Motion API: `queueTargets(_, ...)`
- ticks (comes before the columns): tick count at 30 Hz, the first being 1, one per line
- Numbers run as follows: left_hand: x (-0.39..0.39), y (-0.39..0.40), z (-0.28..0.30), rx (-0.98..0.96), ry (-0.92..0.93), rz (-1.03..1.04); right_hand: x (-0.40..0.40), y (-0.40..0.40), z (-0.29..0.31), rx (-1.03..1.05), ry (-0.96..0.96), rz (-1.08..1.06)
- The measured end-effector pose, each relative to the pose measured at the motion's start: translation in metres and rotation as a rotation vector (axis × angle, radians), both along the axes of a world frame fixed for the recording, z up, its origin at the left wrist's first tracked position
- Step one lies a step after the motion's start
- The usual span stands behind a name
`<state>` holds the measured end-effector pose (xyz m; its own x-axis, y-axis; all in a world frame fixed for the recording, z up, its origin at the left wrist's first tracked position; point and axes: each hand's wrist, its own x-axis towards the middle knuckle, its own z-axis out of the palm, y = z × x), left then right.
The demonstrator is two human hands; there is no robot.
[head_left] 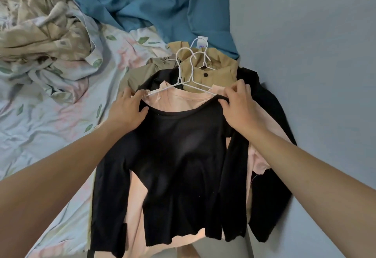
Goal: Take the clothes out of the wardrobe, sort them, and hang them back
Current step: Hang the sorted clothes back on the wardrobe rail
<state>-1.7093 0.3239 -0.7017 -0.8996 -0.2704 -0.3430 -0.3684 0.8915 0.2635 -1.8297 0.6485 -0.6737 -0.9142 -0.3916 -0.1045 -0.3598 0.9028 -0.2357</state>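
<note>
from the head view, a black long-sleeved knit top [179, 156] lies spread front-up on top of a pale peach cotton garment [179, 101], at the edge of a bed covered by a light floral-print sheet [50, 127]. the left hand [127, 111] rests on the top's left shoulder, its fingers [140, 95] curled at the neckline, touching one end of a thin white wire hanger [183, 83] that lies across the peach collar. the right hand [238, 107] pinches the black neckline at the right shoulder between thumb and curled fingers [237, 89], beside the hanger's other end. under this pile a second black garment [272, 115] spreads out toward a pale blue-grey wall [315, 54]. just behind lies a tan buttoned jacket [211, 74] on more white hangers, with an olive-khaki garment [142, 74] to its left. farther back a teal blue cloth [162, 3] is bunched on the bed, and a crumpled beige leaf-patterned quilt [40, 29] lies at the upper left.
</note>
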Motion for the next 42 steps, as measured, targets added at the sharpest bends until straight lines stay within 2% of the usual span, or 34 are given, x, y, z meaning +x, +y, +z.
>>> queueTargets(3,-0.003,-0.004,-0.003,0.009,-0.023,0.007,0.001,-0.003,-0.005,0.117,-0.07,0.014)
queueTargets(5,-0.003,-0.006,-0.005,0.018,-0.028,0.007,0.005,-0.007,-0.005,0.124,-0.129,-0.024)
queueTargets(8,0.001,-0.008,-0.003,0.05,0.067,0.012,0.015,-0.008,0.001,0.016,-0.092,-0.077)
queueTargets(11,0.013,-0.007,0.017,0.062,0.194,0.024,0.034,-0.006,0.024,-0.199,-0.122,-0.146)
queueTargets(15,0.04,-0.001,0.081,0.182,0.256,-0.053,0.077,-0.011,0.083,-0.345,-0.205,-0.175)
queueTargets(21,0.124,0.001,0.23,0.367,0.177,-0.048,0.145,-0.015,0.22,-0.397,-0.236,-0.154)
queueTargets(26,0.207,-0.004,0.364,0.471,0.25,0.023,0.183,-0.044,0.338,-0.436,-0.204,0.006)
queueTargets(30,0.278,-0.012,0.439,0.464,0.376,0.19,0.205,-0.094,0.407,-0.524,-0.214,0.275)
queueTargets(36,0.401,-0.006,0.506,0.465,0.554,0.594,0.258,-0.183,0.47,-0.553,-0.321,0.651)
queueTargets(42,0.538,0.005,0.554,0.405,0.697,0.904,0.36,-0.267,0.507,-0.591,-0.415,0.981)
